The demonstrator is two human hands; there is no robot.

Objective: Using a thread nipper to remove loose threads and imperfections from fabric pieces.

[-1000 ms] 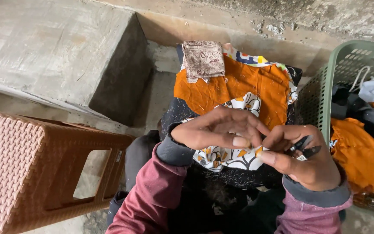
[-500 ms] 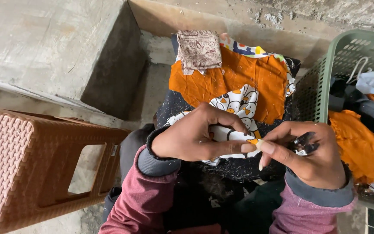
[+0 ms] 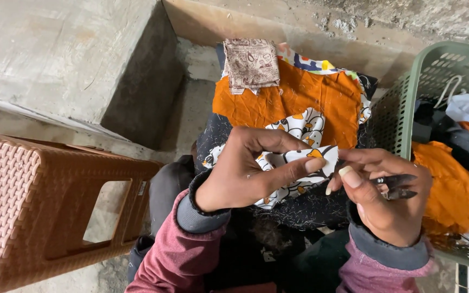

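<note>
Head view: we are pinching the printed fabric scrap [image 3: 291, 171] with our left hand [image 3: 245, 173], grip closed on it, just below the orange cloth [image 3: 294, 100]. Our right hand [image 3: 386, 198] is gripping small thread snips [image 3: 394, 186] and touching the scrap's edge. Best keeping the fabric taut.

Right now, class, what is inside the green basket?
The green basket holds orange cloth, dark clothes and a white piece. Whatever lies beneath them is covered.
</note>
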